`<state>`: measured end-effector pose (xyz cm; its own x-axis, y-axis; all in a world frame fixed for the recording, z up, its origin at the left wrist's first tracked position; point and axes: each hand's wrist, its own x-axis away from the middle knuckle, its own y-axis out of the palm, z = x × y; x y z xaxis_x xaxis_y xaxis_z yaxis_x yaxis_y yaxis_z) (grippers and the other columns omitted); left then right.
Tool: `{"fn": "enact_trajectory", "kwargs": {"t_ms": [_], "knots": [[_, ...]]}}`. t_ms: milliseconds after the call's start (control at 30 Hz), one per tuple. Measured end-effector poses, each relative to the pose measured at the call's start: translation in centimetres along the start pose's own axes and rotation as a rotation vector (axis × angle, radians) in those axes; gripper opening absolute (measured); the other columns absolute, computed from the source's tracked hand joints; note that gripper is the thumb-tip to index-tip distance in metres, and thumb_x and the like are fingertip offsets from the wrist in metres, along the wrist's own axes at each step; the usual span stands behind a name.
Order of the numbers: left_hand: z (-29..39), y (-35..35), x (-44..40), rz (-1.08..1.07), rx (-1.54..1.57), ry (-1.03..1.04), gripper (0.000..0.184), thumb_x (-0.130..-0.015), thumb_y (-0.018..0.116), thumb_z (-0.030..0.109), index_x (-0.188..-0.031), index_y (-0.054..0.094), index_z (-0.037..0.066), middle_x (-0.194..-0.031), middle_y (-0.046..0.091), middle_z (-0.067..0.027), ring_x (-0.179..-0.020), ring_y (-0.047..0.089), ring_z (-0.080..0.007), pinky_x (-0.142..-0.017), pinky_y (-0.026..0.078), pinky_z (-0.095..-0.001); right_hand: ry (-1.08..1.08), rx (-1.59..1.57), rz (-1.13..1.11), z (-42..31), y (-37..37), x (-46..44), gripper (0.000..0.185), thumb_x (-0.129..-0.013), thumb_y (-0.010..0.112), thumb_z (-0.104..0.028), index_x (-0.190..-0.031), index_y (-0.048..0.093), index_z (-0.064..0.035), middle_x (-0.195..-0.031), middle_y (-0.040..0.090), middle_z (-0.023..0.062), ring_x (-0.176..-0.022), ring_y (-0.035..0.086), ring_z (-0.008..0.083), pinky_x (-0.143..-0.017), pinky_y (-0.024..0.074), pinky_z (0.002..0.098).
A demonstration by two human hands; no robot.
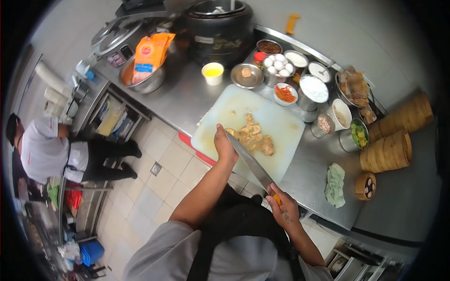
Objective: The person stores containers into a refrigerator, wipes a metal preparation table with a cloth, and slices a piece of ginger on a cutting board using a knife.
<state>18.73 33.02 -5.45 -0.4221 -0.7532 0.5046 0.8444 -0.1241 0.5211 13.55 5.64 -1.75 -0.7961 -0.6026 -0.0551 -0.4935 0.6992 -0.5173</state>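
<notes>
My right hand [282, 206] is closed around the yellow handle [277, 199] of a large knife [253, 161]. The broad blade slants up and left over the near part of a white cutting board [286, 161]. At the tip end of the blade is my left hand [225, 149], thumb pointing up; its other fingers are mostly hidden, and I cannot tell whether it grips the blade. Just beyond the blade, cooked-looking brown meat pieces [251, 133] lie on the board, with a smaller bit near its far side.
Behind the board stand a bowl of eggs [278, 65], a white cup of yellow liquid [213, 73] and a black pot [218, 33]. Bamboo steamers [386, 152] and a green cloth [334, 185] are at the right. A person [51, 150] stands at another counter on the left.
</notes>
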Motion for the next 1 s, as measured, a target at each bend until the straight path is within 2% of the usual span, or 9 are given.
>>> {"fn": "enact_trajectory", "kwargs": {"t_ms": [100, 433, 533, 600, 733, 800, 833, 900, 1000], "knots": [[0.5, -1.3, 0.8, -0.023, 0.048, -0.025, 0.046, -0.102, 0.041, 0.047, -0.108, 0.053, 0.003, -0.095, 0.057, -0.0104, -0.08, 0.059, -0.0232, -0.069, 0.051, -0.0401, -0.03, 0.179, -0.044, -0.4, -0.1, -0.1, 0.04, -0.089, 0.071, -0.022, -0.125, 0.064, -0.0068, -0.098, 0.071, 0.0143, -0.087, 0.07, 0.0305, -0.077, 0.0546, 0.0361], [1.2, -2.9, 1.9, 0.067, 0.064, -0.145, 0.041, -0.101, 0.043, 0.042, -0.108, 0.054, 0.004, -0.093, 0.057, -0.0088, -0.079, 0.058, -0.0228, -0.07, 0.051, -0.0399, -0.138, 0.224, -0.033, -0.3, -0.1, 0.4, 0.037, -0.088, 0.071, -0.022, -0.122, 0.066, -0.0075, -0.088, 0.07, 0.013, -0.075, 0.068, 0.0321, -0.067, 0.0548, 0.0389], [0.2, -3.7, 1.4, 0.024, 0.081, -0.123, 0.035, -0.103, 0.039, 0.037, -0.105, 0.054, 0.005, -0.091, 0.06, -0.008, -0.078, 0.059, -0.0196, -0.065, 0.051, -0.0368, -0.126, 0.232, -0.063, -0.9, -0.1, 0.2, 0.037, -0.089, 0.071, -0.022, -0.122, 0.066, -0.0064, -0.088, 0.07, 0.0133, -0.077, 0.068, 0.0325, -0.07, 0.0551, 0.0379], [-0.7, -4.3, 1.0, -0.023, 0.014, -0.078, 0.032, -0.103, 0.04, 0.037, -0.098, 0.054, 0.008, -0.079, 0.058, -0.0043, -0.062, 0.054, -0.0153, -0.049, 0.042, -0.0323, -0.092, 0.222, -0.085, -1.0, 0.3, -0.1, 0.036, -0.09, 0.07, -0.021, -0.122, 0.066, -0.0054, -0.089, 0.07, 0.0138, -0.078, 0.068, 0.0331, -0.071, 0.0551, 0.0372], [-1.4, -5.0, 2.6, -0.041, -0.084, -0.142, 0.031, -0.103, 0.042, 0.036, -0.091, 0.053, 0.009, -0.069, 0.053, -0.0014, -0.049, 0.044, -0.0122, -0.039, 0.03, -0.0291, 0.054, -0.053, -0.073, 2.3, 2.6, -2.1, 0.036, -0.093, 0.066, -0.02, -0.124, 0.064, -0.0015, -0.089, 0.072, 0.0131, -0.074, 0.068, 0.0209, -0.073, 0.0522, 0.031], [-2.5, -6.7, 1.6, -0.288, 0.008, -0.173, 0.037, -0.103, 0.039, 0.041, -0.092, 0.054, 0.009, -0.067, 0.053, -0.0044, -0.045, 0.043, -0.015, -0.038, 0.027, -0.0282, 0.147, -0.137, -0.071, 3.1, 2.7, -2.5, 0.036, -0.095, 0.065, -0.02, -0.124, 0.063, -0.0003, -0.087, 0.072, 0.0116, -0.071, 0.065, 0.0157, -0.072, 0.0507, 0.0286], [-2.2, -7.2, 1.2, -0.291, 0.005, -0.172, 0.037, -0.103, 0.039, 0.041, -0.092, 0.054, 0.009, -0.067, 0.053, -0.0044, -0.045, 0.043, -0.015, -0.038, 0.027, -0.0282, 0.264, -0.146, -0.107, 3.1, 2.4, -2.7, 0.036, -0.095, 0.064, -0.021, -0.124, 0.063, -0.0003, -0.083, 0.069, 0.0092, -0.07, 0.061, 0.0128, -0.072, 0.0494, 0.0271], [-0.6, -7.7, 0.7, -0.568, 0.157, -0.33, 0.039, -0.099, 0.037, 0.045, -0.095, 0.056, 0.011, -0.071, 0.055, -0.0073, -0.045, 0.04, -0.017, -0.04, 0.027, -0.0272, 0.439, -0.133, -0.16, 2.0, 1.6, -2.9, 0.039, -0.096, 0.063, -0.023, -0.127, 0.061, 0.0002, -0.075, 0.061, 0.0049, -0.068, 0.053, 0.0109, -0.071, 0.047, 0.0245], [0.6, -7.5, -1.5, -0.452, 0.124, -0.21, 0.033, -0.094, 0.037, 0.039, -0.096, 0.057, 0.012, -0.074, 0.057, -0.0079, -0.048, 0.043, -0.0179, -0.041, 0.03, -0.0296, 0.391, -0.162, -0.079, 2.6, 0.9, -1.3, 0.04, -0.096, 0.063, -0.023, -0.129, 0.061, -0.0011, -0.074, 0.06, 0.0001, -0.063, 0.05, 0.0069, -0.06, 0.0446, 0.0239]]}}
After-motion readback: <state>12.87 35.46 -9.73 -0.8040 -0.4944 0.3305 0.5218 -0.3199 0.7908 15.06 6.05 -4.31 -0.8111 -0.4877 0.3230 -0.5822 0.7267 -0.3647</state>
